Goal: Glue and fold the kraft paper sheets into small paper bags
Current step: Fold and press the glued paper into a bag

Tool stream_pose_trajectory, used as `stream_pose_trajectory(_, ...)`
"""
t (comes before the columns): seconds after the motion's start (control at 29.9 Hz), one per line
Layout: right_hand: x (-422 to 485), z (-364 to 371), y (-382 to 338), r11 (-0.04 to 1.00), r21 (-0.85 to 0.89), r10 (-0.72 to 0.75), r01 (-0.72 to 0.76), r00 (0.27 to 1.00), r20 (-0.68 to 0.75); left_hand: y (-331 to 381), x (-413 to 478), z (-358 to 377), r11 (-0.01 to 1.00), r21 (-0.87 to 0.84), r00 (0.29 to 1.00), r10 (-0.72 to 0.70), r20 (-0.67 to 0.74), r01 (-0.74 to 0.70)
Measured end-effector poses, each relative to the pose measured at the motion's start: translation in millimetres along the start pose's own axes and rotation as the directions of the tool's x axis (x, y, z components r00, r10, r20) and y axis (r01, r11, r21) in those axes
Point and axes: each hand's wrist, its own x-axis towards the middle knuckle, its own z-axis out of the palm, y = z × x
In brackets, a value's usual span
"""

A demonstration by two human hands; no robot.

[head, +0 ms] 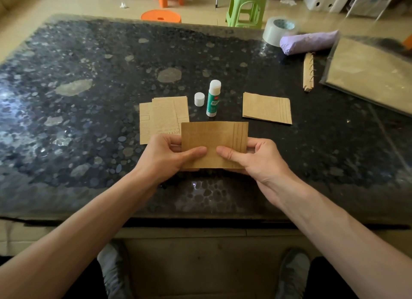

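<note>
I hold a brown kraft paper sheet above the dark speckled table. My left hand pinches its lower left part, thumb on top. My right hand pinches its lower right part the same way. Behind it on the left lies a small stack of printed kraft sheets. Another stack of brown kraft pieces lies to the right. An uncapped green glue stick stands upright between the stacks, with its white cap beside it on the left.
At the back right of the table sit a roll of tape, a purple bundle, a folded strip with ring holes and a clear sleeve of kraft paper. Orange and green stools stand beyond the table.
</note>
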Motion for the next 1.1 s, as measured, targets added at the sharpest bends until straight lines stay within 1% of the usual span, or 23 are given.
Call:
stream_pose_trajectory(0.17, 1, -6, -2, 1.0, 0.031, 0.0, 0.0, 1.0, -0.002, 1, 3, -2, 1.0, -0.01, 1.0, -0.007, 0.015, 0.007)
stream_pose_trajectory(0.37, 2, -11, -5, 0.998, 0.054, 0.012, -0.012, 1.0, -0.012, 5, 3, -5, 1.0, -0.013, 1.0, -0.013, -0.009, 0.013)
stream_pose_trajectory(0.47, 3, -12, -5, 0.999, 0.035, -0.001, 0.003, 0.999, -0.05, 6, 2, -6, 1.0, -0.024, 1.0, -0.002, -0.012, 0.001)
stream_pose_trajectory(0.6, 3, -12, -4, 0.999, 0.036, -0.013, 0.014, 0.999, -0.041, 6, 1, -6, 0.999, -0.045, 1.0, 0.006, -0.014, -0.007)
stream_pose_trajectory(0.67, 3, -12, -4, 0.999, 0.017, -0.033, 0.034, 0.998, -0.053, 5, 0, -5, 0.998, -0.069, 1.0, 0.0, 0.007, 0.001)
stream_pose_trajectory(0.73, 4, -13, -6, 0.998, 0.01, -0.054, 0.055, 0.997, -0.056, 5, -1, -2, 0.992, -0.116, 0.998, -0.034, 0.055, 0.04)
stream_pose_trajectory(0.84, 1, -8, -4, 0.996, 0.046, -0.081, 0.082, 0.997, -0.007, 5, -3, 2, 0.983, -0.163, 0.993, -0.067, 0.092, 0.081)
stream_pose_trajectory(0.94, -3, 1, 0, 0.995, 0.075, -0.076, 0.072, 0.995, 0.057, 4, -5, 6, 0.987, -0.151, 0.996, -0.035, 0.083, 0.048)
stream_pose_trajectory(1.0, -4, 5, 3, 0.995, 0.069, -0.072, 0.07, 0.997, 0.026, 4, -5, 9, 0.99, -0.138, 0.995, -0.015, 0.096, 0.028)
stream_pose_trajectory(1.1, -2, 5, 4, 0.997, 0.017, -0.075, 0.076, 0.996, -0.038, 3, -6, 9, 0.989, -0.134, 0.99, -0.052, 0.13, 0.069)
